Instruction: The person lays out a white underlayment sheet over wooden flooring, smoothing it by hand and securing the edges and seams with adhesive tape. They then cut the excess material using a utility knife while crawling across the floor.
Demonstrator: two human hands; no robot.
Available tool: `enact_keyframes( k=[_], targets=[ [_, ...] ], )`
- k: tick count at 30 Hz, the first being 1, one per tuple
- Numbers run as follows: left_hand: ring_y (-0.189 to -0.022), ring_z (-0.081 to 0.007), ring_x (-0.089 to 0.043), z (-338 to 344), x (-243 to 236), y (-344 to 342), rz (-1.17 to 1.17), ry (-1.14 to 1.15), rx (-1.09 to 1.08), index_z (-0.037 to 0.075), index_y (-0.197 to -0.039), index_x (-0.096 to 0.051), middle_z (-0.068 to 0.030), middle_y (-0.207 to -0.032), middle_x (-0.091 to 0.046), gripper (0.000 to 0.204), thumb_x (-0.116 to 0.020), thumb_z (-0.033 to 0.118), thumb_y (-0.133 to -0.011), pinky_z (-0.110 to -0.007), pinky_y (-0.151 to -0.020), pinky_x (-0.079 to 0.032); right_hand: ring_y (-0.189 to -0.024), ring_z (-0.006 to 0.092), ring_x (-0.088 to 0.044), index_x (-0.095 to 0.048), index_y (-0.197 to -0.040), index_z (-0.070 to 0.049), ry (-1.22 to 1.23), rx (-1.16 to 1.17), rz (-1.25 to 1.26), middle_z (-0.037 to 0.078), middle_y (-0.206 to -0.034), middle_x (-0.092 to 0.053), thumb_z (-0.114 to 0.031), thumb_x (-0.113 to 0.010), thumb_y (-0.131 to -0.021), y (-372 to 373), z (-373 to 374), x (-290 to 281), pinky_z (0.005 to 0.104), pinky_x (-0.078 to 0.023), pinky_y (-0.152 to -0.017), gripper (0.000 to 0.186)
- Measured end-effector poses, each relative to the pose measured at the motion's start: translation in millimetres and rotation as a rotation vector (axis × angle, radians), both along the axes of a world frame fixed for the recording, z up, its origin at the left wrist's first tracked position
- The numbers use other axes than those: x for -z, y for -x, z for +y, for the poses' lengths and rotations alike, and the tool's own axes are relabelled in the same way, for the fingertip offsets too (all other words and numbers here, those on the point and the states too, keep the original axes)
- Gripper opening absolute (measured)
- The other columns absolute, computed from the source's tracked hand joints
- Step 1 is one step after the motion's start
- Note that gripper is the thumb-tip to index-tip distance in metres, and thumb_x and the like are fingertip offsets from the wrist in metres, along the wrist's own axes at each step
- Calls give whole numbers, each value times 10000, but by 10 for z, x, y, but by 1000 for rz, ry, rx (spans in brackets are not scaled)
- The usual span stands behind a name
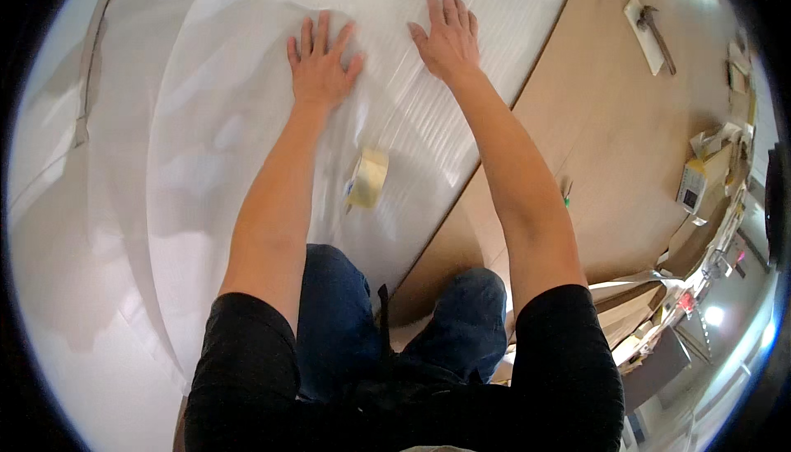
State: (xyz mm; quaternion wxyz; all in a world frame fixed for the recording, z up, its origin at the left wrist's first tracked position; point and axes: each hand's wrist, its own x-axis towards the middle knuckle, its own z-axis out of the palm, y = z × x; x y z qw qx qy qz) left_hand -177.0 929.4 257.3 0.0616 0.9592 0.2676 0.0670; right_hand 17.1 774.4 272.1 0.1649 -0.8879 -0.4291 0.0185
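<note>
Whitish translucent sheeting (222, 163) covers the floor on the left and middle. My left hand (320, 65) lies flat on it with fingers spread, holding nothing. Farther right, my right hand (447, 36) also rests on the sheeting, palm down and fingers stretched out, near the edge where wood-coloured flooring (601, 147) begins. Between my forearms and closer to my knees, a roll of yellowish tape (370, 178) stands on the sheeting, touched by neither hand.
A hammer (657, 38) lies by a pale flat piece (643, 34) on the flooring at the far right. Small boxes (692, 187) and scraps line the right side. Near my right forearm is a small green-tipped item (567, 199). My knees are on the floor.
</note>
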Motion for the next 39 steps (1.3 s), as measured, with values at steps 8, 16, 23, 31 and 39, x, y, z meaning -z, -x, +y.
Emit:
enact_keyframes(
  k=[8,16,23,31,39],
  targets=[
    [-1553,-413,-210,79,-11,-17,55,69,13,282,-1515,-513,-139,-1671,-317,596,-587,501,-966,-649,-1222,-103,-1554,245,-231,-375,-1576,-141,150,-68,3,45,-1675,-306,-555,-442,-1038,-300,369,246,510,-157,-1282,683],
    [-1434,-446,-381,762,-267,-859,-199,214,91,154,-1441,-572,-163,-1521,-497,517,-623,358,-969,-615,-1186,-227,-1491,253,-333,-506,-1430,-76,80,-5,78,64,-1584,-411,-358,-645,-945,-409,310,176,502,-211,-1270,578],
    [-1516,-363,-294,1345,-466,-3313,405,360,289,168,-1525,-492,-144,-1653,-334,638,-556,504,-986,-569,-1216,-214,-1460,281,-373,-560,-1382,-73,70,-7,136,77,-1558,-435,-381,-700,-885,-463,374,200,534,-246,-1247,601],
    [-1566,-401,-183,1197,107,-3553,54,30,444,206,-1590,-403,-167,-1695,-243,709,-529,558,-987,-644,-1246,-112,-1431,252,-408,-606,-1341,-120,34,-10,190,53,-1506,-486,-388,-720,-863,-480,297,334,521,-274,-1238,560],
    [-1568,-391,-180,1199,192,-3569,55,-110,430,250,-1595,-390,-152,-1701,-237,704,-547,541,-973,-644,-1244,-114,-1418,356,-416,-595,-1289,-39,-216,-34,257,144,-1472,-499,-222,-682,-872,-530,328,299,631,-337,-1151,464]
  ],
)
